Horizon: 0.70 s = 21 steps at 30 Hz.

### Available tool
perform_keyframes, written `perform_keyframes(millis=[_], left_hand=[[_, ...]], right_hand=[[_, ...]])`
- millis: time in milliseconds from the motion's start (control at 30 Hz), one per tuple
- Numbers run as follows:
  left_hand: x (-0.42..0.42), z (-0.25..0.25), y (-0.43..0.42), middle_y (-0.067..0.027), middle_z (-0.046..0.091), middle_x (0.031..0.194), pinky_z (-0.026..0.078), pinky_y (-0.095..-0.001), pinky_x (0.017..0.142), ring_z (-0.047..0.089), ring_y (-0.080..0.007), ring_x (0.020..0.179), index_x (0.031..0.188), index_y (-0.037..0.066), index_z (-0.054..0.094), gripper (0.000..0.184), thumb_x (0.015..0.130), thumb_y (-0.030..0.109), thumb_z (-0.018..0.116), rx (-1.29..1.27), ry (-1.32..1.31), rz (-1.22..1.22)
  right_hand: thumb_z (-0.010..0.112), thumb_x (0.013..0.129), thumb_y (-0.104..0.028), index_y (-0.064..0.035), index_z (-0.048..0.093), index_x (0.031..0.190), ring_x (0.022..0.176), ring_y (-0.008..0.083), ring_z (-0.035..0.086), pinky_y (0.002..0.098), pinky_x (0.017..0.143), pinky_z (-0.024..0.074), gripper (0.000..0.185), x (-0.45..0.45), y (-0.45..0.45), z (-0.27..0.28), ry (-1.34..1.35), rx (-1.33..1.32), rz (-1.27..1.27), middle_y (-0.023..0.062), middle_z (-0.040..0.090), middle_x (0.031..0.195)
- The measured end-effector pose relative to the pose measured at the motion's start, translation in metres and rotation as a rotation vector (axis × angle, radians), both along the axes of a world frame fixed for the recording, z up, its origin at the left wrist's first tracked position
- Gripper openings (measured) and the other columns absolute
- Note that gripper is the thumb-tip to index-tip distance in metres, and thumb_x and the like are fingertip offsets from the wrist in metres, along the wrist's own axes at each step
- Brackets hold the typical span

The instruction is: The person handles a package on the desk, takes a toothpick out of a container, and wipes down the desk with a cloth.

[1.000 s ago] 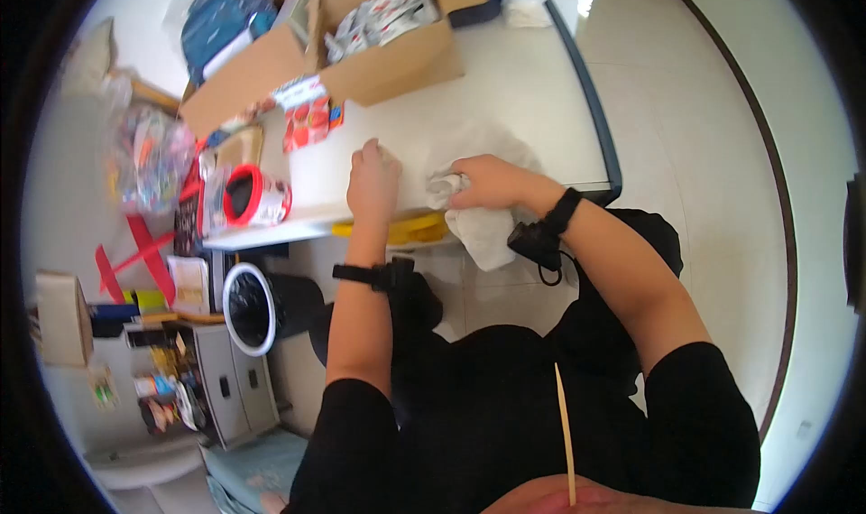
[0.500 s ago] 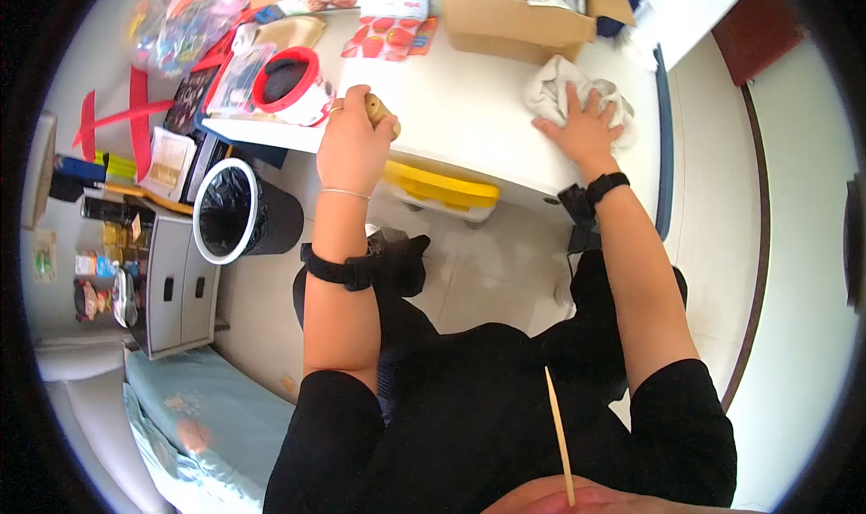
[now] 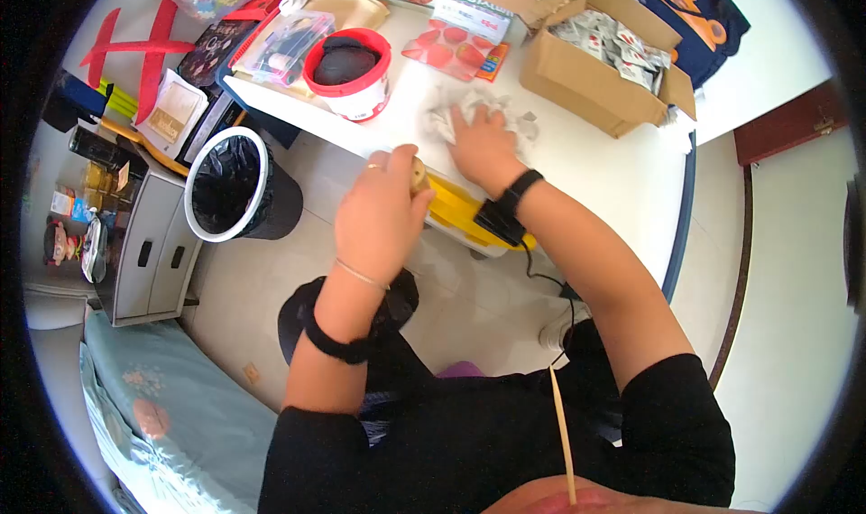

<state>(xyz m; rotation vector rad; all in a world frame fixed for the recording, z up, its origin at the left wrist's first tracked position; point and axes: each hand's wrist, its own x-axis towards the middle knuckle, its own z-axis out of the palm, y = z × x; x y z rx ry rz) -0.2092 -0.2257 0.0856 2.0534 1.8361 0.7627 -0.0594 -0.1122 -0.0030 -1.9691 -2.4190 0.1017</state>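
Already the greyish-white cloth (image 3: 439,121) has travelled along the bench (image 3: 600,175): half a second ago it lay by the blue edging (image 3: 679,221) at the far right, and now it sits crumpled near the front, close to the red-lidless-looking, red-rimmed tub (image 3: 368,103) though not touching it. My right hand (image 3: 487,153) lies on top of it, fingers long and slightly spread, laid over the folds rather than curled round them; the cloth's outline is a little blurred. That shift means the surface under my palm is a different stretch of bench, and I judge there is less room here, with the tub to one side and the red-patterned packet (image 3: 444,54) just beyond. Meanwhile my left hand (image 3: 379,203) has drawn back from beside the tub towards my body, so it stands apart from the cloth. Its fingers are closed around a small tan object (image 3: 418,175), rounded at the end that shows; most of it is hidden, and I cannot tell what it is, nor whether my knuckles touch the bench's front edge. Below that edge shows a yellow-topped container (image 3: 451,209). Farther back on the bench, the open cardboard box (image 3: 577,90) holds its sachets (image 3: 613,45), well apart from both hands.
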Motion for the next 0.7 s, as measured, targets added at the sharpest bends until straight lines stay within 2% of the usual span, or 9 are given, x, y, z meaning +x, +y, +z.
perform_keyframes(millis=[167, 233, 300, 333, 400, 433, 500, 600, 700], left_hand=[[-0.011, 0.009, 0.002, -0.0168, 0.056, 0.099, 0.047, -0.0394, 0.071, 0.057, -0.0349, 0.085, 0.113, 0.005, 0.050, 0.046, 0.073, 0.013, 0.069, 0.026, -0.042, 0.004], [-0.015, 0.009, 0.010, -0.0165, 0.056, 0.099, 0.047, -0.0389, 0.071, 0.056, -0.0342, 0.086, 0.114, 0.006, 0.049, 0.046, 0.073, 0.013, 0.069, 0.044, -0.111, 0.029], [-0.018, 0.010, 0.020, -0.0153, 0.056, 0.098, 0.047, -0.0386, 0.070, 0.057, -0.0335, 0.085, 0.114, 0.006, 0.049, 0.046, 0.073, 0.013, 0.069, 0.019, -0.109, 0.060], [-0.019, 0.009, 0.023, -0.0148, 0.056, 0.098, 0.047, -0.0389, 0.069, 0.057, -0.0333, 0.084, 0.114, 0.007, 0.049, 0.045, 0.073, 0.013, 0.068, 0.037, -0.112, 0.060], [-0.023, 0.006, 0.028, -0.0134, 0.056, 0.098, 0.047, -0.0398, 0.069, 0.057, -0.0329, 0.083, 0.113, 0.008, 0.049, 0.044, 0.073, 0.014, 0.068, 0.028, -0.091, 0.069], [-0.024, 0.006, 0.031, -0.0134, 0.056, 0.098, 0.047, -0.0398, 0.069, 0.057, -0.0329, 0.083, 0.113, 0.008, 0.049, 0.044, 0.073, 0.014, 0.068, 0.026, -0.087, 0.076], [-0.028, 0.005, 0.037, -0.0129, 0.056, 0.100, 0.048, -0.0406, 0.068, 0.057, -0.0328, 0.084, 0.113, 0.008, 0.049, 0.044, 0.074, 0.016, 0.068, -0.040, -0.061, 0.102], [-0.036, 0.004, 0.045, -0.0121, 0.056, 0.101, 0.048, -0.0411, 0.069, 0.058, -0.0331, 0.084, 0.114, 0.009, 0.049, 0.045, 0.074, 0.018, 0.067, -0.065, -0.042, 0.127], [-0.039, 0.006, 0.051, -0.0128, 0.056, 0.100, 0.049, -0.0413, 0.069, 0.058, -0.0329, 0.084, 0.114, 0.009, 0.049, 0.045, 0.074, 0.018, 0.067, -0.076, 0.000, 0.127]], right_hand=[[0.051, 0.079, -0.018, -0.0066, 0.048, 0.125, 0.105, 0.0372, 0.052, 0.0435, 0.083, 0.0448, 0.047, -0.052, 0.107, -0.021, 0.040, 0.021, 0.089, 0.0221, 0.053, 0.118], [0.047, 0.081, -0.015, -0.0041, 0.062, 0.083, 0.073, 0.0342, 0.059, 0.0416, 0.068, 0.0476, 0.019, -0.049, 0.171, -0.051, 0.130, 0.187, 0.435, 0.0166, 0.062, 0.082], [0.048, 0.081, -0.016, -0.0019, 0.063, 0.072, 0.070, 0.0323, 0.059, 0.0416, 0.063, 0.0463, 0.022, -0.047, 0.216, -0.030, 0.240, 0.141, 0.410, 0.0181, 0.062, 0.075], [0.049, 0.080, -0.017, -0.0012, 0.063, 0.074, 0.068, 0.0328, 0.059, 0.0418, 0.063, 0.0456, 0.022, -0.054, 0.219, -0.009, 0.663, 0.065, 0.300, 0.0189, 0.062, 0.074], [0.053, 0.078, -0.021, 0.0009, 0.063, 0.084, 0.068, 0.0333, 0.060, 0.0416, 0.063, 0.0453, 0.025, -0.062, 0.241, 0.010, 0.520, 0.364, 0.355, 0.0206, 0.062, 0.077], [0.055, 0.076, -0.023, 0.0002, 0.063, 0.089, 0.069, 0.0346, 0.060, 0.0413, 0.066, 0.0462, 0.028, -0.072, 0.246, 0.021, 0.713, 0.276, 0.113, 0.0201, 0.063, 0.078], [0.048, 0.083, -0.024, -0.0031, 0.065, 0.096, 0.094, 0.0334, 0.061, 0.0409, 0.083, 0.0459, 0.030, -0.081, 0.255, 0.036, 0.550, 0.150, 0.099, 0.0224, 0.061, 0.104], [0.056, 0.075, -0.023, -0.0015, 0.065, 0.091, 0.085, 0.0353, 0.061, 0.0412, 0.075, 0.0480, 0.028, -0.089, 0.279, 0.006, 0.361, 0.165, 0.131, 0.0218, 0.062, 0.094], [0.051, 0.079, -0.017, -0.0016, 0.066, 0.091, 0.090, 0.0333, 0.061, 0.0415, 0.077, 0.0481, 0.025, -0.112, 0.248, 0.019, 0.125, 0.195, 0.093, 0.0216, 0.062, 0.100]])
